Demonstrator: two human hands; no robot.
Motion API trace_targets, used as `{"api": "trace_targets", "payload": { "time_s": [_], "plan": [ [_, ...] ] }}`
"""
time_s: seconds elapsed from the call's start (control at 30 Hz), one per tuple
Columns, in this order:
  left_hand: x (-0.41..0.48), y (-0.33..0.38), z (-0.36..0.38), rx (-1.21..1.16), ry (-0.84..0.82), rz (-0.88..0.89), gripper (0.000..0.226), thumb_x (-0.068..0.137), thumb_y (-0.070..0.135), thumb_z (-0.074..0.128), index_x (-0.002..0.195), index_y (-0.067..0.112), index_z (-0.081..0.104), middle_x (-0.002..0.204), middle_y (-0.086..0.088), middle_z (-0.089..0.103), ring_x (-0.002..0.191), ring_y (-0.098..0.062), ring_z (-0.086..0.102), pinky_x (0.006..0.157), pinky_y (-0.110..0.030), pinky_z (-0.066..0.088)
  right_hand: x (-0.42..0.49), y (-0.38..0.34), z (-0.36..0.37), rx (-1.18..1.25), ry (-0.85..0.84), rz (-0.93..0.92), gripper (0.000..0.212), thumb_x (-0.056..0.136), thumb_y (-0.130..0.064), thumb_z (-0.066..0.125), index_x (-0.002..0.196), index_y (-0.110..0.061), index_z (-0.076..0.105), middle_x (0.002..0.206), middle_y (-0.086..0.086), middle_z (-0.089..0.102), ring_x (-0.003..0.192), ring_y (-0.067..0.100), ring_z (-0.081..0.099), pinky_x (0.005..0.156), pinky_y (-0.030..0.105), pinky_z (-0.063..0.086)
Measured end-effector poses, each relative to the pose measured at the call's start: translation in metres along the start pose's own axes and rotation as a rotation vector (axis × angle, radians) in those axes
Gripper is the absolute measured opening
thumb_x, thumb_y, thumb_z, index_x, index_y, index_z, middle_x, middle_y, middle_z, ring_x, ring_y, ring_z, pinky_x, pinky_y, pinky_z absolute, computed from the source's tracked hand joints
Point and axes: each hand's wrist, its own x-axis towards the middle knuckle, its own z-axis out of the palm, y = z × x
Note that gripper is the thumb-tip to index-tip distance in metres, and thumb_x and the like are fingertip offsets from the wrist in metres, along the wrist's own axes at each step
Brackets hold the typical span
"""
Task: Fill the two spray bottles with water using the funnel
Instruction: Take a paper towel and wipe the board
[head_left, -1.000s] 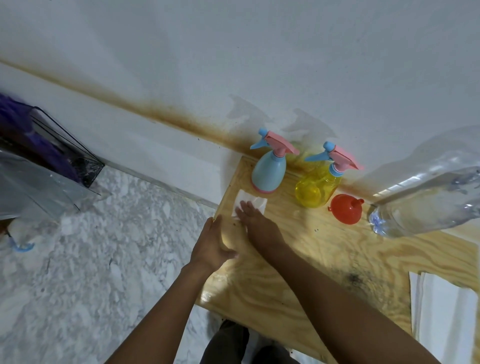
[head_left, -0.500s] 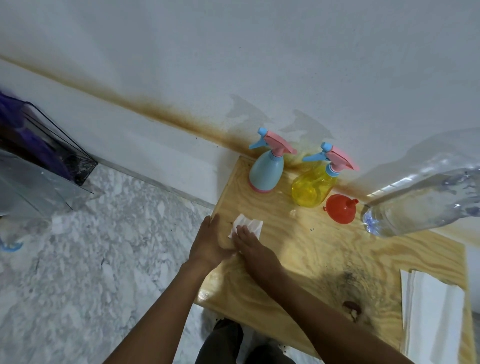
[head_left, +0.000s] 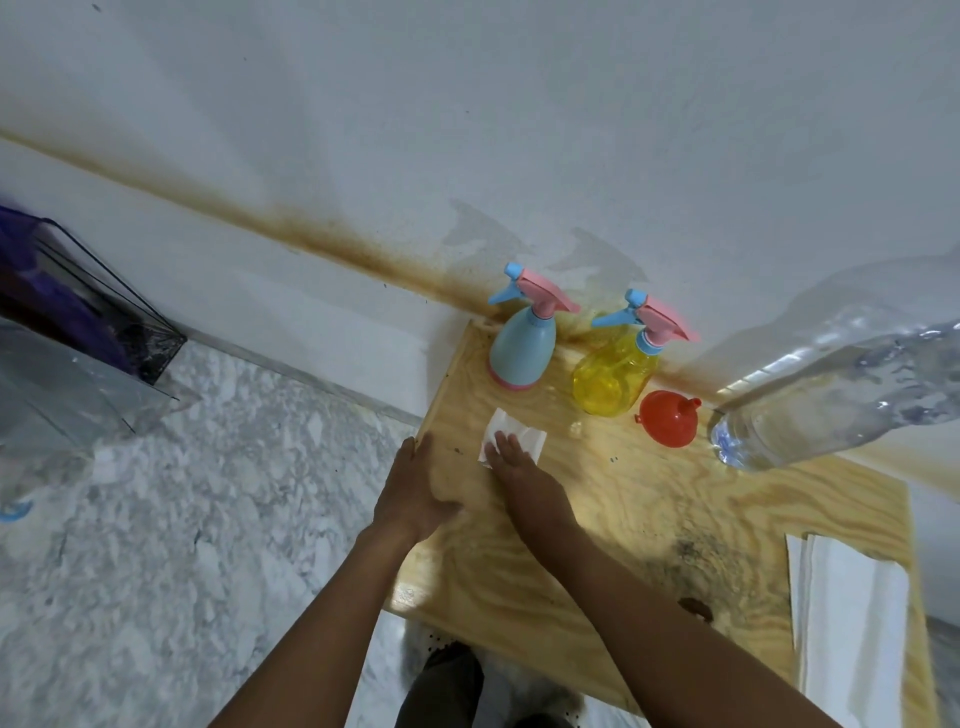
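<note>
One blue bottle (head_left: 522, 351) stands straight behind the tissue (head_left: 532, 432), with the yellow bottle (head_left: 610, 379) and funnel (head_left: 667, 418) behind it to the right. The right hand (head_left: 524, 480), nearer them, presses the tissue, grip wide and flat; the left hand (head_left: 415, 493) rests left of it, empty.

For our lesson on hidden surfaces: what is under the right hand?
A white tissue lies flat on the board under the right hand. The part that the hand covers cannot be seen.
</note>
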Motion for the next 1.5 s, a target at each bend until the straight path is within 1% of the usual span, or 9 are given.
{"api": "trace_targets", "payload": {
  "time_s": [0.13,0.3,0.4,0.5,0.73,0.9,1.1,1.33,1.5],
  "plan": [
    [-0.001,0.002,-0.004,0.006,0.003,0.014,0.122,0.061,0.051,0.082,0.155,0.023,0.011,0.158,-0.009,0.021,0.143,-0.029,0.034,0.107,-0.045,0.044,-0.024,0.004,0.007,-0.001,-0.016,-0.02,0.058,0.1,-0.002,0.018,0.156,-0.016,0.016,0.165,0.002,0.005,0.152,0.018,0.009,0.112,0.032,0.035],
    [-0.006,0.009,-0.012,0.084,-0.007,0.021,0.117,0.061,0.056,0.08,0.152,0.019,0.016,0.15,-0.009,0.028,0.136,-0.031,0.041,0.1,-0.046,0.049,-0.044,0.006,-0.005,0.318,-0.041,0.065,0.045,0.101,-0.005,0.039,0.144,-0.014,0.047,0.156,0.004,0.038,0.144,0.02,0.033,0.118,0.031,0.023],
    [-0.009,0.014,-0.014,0.162,-0.017,0.006,0.112,0.072,0.056,0.074,0.155,0.016,0.011,0.162,-0.013,0.01,0.15,-0.034,0.017,0.115,-0.048,0.033,-0.057,0.007,-0.028,0.535,0.177,0.118,0.026,0.099,-0.007,0.047,0.115,-0.014,0.066,0.114,0.007,0.071,0.101,0.014,0.065,0.087,0.016,0.048],
    [-0.018,0.03,-0.012,0.182,0.033,0.02,0.096,0.081,0.056,0.066,0.154,0.017,0.019,0.163,-0.014,0.006,0.152,-0.032,0.008,0.119,-0.048,0.024,-0.074,0.015,-0.049,0.662,0.338,0.218,0.025,0.096,0.0,0.045,0.104,-0.01,0.067,0.091,0.001,0.07,0.073,0.0,0.061,0.062,0.003,0.039],
    [-0.054,0.098,0.011,-0.051,0.036,0.15,0.076,0.084,0.039,0.074,0.147,0.017,0.039,0.153,-0.007,0.039,0.14,-0.023,0.039,0.113,-0.038,0.036,-0.134,0.054,-0.075,0.698,0.384,0.264,0.038,0.09,-0.022,0.066,0.128,-0.024,0.062,0.12,-0.013,0.057,0.11,0.004,0.055,0.09,0.02,0.04],
    [-0.082,0.149,0.037,-0.061,0.006,0.286,0.065,0.084,0.04,0.073,0.142,0.023,0.047,0.147,0.001,0.047,0.133,-0.017,0.047,0.104,-0.024,0.038,-0.192,0.091,-0.085,0.678,0.517,0.257,0.048,0.087,-0.018,0.07,0.132,-0.027,0.057,0.119,-0.014,0.057,0.109,0.008,0.056,0.095,0.027,0.047],
    [-0.113,0.209,0.087,-0.039,-0.05,0.426,0.062,0.085,0.042,0.071,0.14,0.026,0.05,0.144,0.006,0.05,0.132,-0.013,0.048,0.103,-0.023,0.038,-0.263,0.137,-0.089,0.681,0.683,0.344,0.037,0.09,-0.015,0.068,0.125,-0.025,0.063,0.112,-0.014,0.062,0.104,0.003,0.057,0.084,-0.001,0.036],
    [-0.148,0.276,0.17,0.021,-0.166,0.501,0.062,0.086,0.035,0.07,0.142,0.025,0.048,0.145,0.006,0.047,0.128,-0.013,0.051,0.1,-0.025,0.043,-0.344,0.203,-0.065,0.649,0.845,0.469,0.036,0.09,-0.014,0.069,0.125,-0.015,0.062,0.118,-0.007,0.064,0.108,0.009,0.059,0.095,0.021,0.044],
    [-0.163,0.317,0.228,0.13,-0.181,0.587,0.054,0.087,0.033,0.07,0.136,0.015,0.055,0.135,-0.001,0.056,0.124,-0.018,0.054,0.089,-0.018,0.038,-0.385,0.245,-0.051,0.696,0.872,0.559,0.037,0.091,-0.015,0.067,0.127,-0.017,0.061,0.117,-0.012,0.061,0.109,0.003,0.055,0.091,0.004,0.034]
  ]
}}
